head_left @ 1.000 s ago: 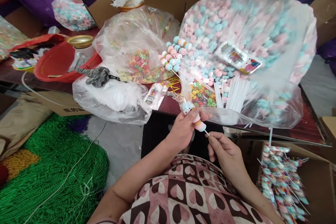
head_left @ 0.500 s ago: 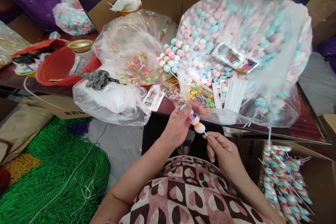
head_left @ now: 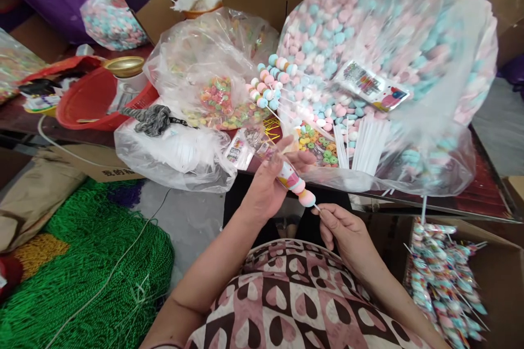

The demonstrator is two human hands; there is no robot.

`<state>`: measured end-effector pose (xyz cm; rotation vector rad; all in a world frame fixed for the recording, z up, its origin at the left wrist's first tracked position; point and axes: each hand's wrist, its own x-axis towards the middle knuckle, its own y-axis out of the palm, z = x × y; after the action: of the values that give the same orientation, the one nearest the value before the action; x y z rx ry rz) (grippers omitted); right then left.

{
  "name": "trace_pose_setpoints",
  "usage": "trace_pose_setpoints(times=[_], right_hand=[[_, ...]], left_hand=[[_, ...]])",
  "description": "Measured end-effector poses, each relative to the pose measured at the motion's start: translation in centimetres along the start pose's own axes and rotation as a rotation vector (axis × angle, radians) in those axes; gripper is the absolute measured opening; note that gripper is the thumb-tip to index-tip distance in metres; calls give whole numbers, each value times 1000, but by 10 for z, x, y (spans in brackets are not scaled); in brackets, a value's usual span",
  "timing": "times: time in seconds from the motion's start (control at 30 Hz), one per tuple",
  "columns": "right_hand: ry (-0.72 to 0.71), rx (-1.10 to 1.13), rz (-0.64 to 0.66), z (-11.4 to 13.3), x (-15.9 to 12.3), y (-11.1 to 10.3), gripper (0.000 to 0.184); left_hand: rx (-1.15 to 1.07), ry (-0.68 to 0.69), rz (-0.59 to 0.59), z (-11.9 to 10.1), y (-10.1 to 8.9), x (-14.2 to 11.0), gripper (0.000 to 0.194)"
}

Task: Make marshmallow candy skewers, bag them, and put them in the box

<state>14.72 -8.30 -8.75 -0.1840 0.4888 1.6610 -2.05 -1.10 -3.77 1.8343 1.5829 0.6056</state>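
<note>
A marshmallow skewer (head_left: pixel 306 198) in pink, white and pale blue slants in front of my body, its upper part inside a printed plastic wrapper (head_left: pixel 290 177). My left hand (head_left: pixel 266 185) has its thumb against the wrapper's upper part, with the other fingers stretched out behind it. Pinched between the thumb and fingertips of my right hand (head_left: pixel 341 226) is the white stick at the skewer's lower end. Just beyond my left hand, ring-shaped candies (head_left: pixel 315 144) and a small stack of printed wrappers (head_left: pixel 240 150) lie near the table edge.
Assembled skewers (head_left: pixel 270 84) rest by a large bag of marshmallows (head_left: pixel 323 27). White sticks (head_left: pixel 370 144) lie at its front. Further left are a bag of ring candies (head_left: pixel 216 98) and a red basket (head_left: pixel 84 101). Wrapped skewers (head_left: pixel 440 278) fill part of a carton at lower right.
The wrapper has come further down over the marshmallows. My left hand has shifted up and left along it, its fingers spreading. My right hand still pinches the stick.
</note>
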Motion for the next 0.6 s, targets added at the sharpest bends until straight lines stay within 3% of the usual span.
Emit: trace_pose_setpoints(times=[0.13,0.37,0.6], right_hand=[[9,14,-18,2,0,3,36],[53,78,-10,11,-2,10,36],[36,39,4,18,1,9,32]], left_hand=[[6,19,-79,9,4,1,26],[67,-22,-67,27,9,-8,32],[-6,-19,-37,10,5,-8,44]])
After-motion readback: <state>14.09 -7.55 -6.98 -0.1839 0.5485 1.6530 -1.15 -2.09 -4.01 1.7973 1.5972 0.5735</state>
